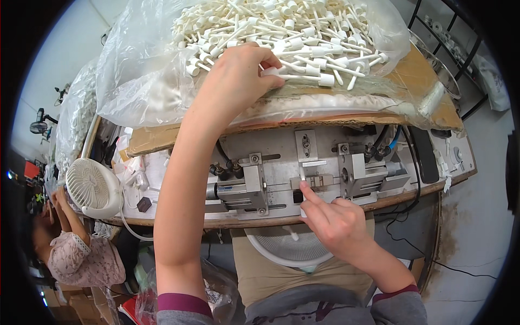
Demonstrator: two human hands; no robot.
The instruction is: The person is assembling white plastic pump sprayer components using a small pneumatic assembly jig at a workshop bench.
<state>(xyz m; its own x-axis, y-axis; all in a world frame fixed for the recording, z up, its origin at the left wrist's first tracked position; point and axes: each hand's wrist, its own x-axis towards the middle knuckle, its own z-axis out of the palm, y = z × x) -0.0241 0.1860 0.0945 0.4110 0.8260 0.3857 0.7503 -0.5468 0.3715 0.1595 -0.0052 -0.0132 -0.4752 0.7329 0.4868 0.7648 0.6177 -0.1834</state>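
Note:
My left hand (244,70) reaches over my forearm's far end to the front edge of a pile of white applicator caps (271,32), ribbed caps with thin stems. Its thumb and forefinger close around one white applicator cap (269,71), mostly covered by the fingers. At the metal bench fixture, my right hand (333,219) stretches its forefinger to a small white stem (303,174) at the metal holding block (319,181). The other fingers are curled, and a white bit shows beside the thumb; what they hold is largely hidden.
Two pneumatic cylinders (241,187) (368,176) flank the block. Cardboard (249,125) and clear plastic (146,70) lie under the pile. A white fan (93,187) stands left, a white basket (287,252) rests at my lap, and another person (81,254) sits at far left.

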